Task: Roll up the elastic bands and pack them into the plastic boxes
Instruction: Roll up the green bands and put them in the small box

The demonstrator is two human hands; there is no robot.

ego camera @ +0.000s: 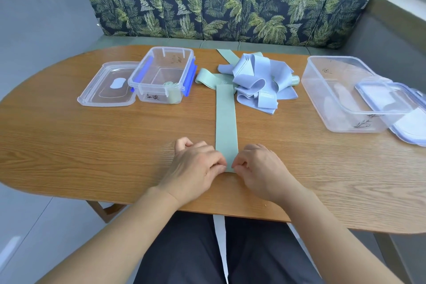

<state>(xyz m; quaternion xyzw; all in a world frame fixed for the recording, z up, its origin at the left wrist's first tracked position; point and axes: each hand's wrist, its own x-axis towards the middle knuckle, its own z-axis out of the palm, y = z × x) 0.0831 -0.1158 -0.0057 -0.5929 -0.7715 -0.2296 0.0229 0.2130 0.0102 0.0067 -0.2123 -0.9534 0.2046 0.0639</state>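
Sage-green elastic band (226, 122), limp and springy, runs away from the fingers (219, 165); left hand (198, 168) and right hand (262, 168) pinch its near corners.

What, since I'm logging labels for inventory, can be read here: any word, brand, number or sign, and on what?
None can be read.
Small box: dark scribbled sprig, no letters.
Large box: similar sprig marks, no letters.
White patch on the left lid: looks blank.
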